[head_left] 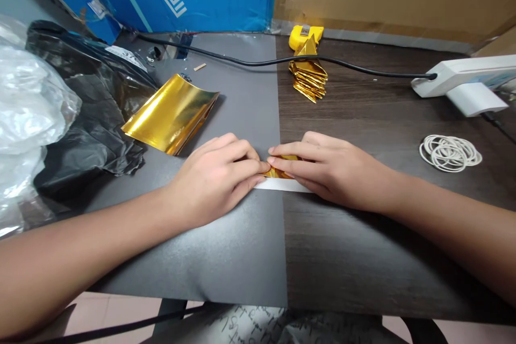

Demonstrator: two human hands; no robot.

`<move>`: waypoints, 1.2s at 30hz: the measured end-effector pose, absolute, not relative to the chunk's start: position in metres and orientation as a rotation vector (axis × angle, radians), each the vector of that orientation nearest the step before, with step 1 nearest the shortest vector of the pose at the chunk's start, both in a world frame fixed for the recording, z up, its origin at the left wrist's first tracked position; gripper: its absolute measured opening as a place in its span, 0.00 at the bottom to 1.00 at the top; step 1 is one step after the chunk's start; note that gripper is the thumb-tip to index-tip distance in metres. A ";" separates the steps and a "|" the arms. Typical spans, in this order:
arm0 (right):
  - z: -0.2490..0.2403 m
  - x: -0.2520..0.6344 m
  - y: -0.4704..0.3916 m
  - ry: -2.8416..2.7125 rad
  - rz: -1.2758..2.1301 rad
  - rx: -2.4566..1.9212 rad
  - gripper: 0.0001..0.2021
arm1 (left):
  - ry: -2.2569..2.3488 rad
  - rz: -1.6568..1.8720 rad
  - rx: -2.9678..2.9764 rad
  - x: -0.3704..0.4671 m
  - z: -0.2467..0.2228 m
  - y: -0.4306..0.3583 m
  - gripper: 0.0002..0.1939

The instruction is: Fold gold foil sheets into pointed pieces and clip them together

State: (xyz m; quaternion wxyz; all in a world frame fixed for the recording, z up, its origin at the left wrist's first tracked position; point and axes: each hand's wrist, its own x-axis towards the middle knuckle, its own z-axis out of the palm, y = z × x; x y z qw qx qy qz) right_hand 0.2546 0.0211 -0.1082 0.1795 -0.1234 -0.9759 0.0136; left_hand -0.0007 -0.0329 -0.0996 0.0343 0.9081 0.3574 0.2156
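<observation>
Both hands meet over a sheet of gold foil paper near the middle of the table, its white underside showing as a strip along the near edge. My left hand pinches the paper's left part between thumb and fingers. From the other side, my right hand lies across the paper with fingers nearly straight, fingertips touching those of the left hand. Most of the sheet is hidden under the hands. A stack of gold foil sheets lies to the left, and a bundle of folded gold pieces beyond the hands.
A yellow tape measure sits by the cardboard box. A black cable crosses to a white power strip. White rubber bands lie at right. Black plastic bags and clear plastic crowd the left.
</observation>
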 end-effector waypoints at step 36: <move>-0.107 0.254 0.018 -2.786 -0.019 -0.352 0.18 | 1.073 0.663 2.886 -0.001 -0.098 -0.031 0.12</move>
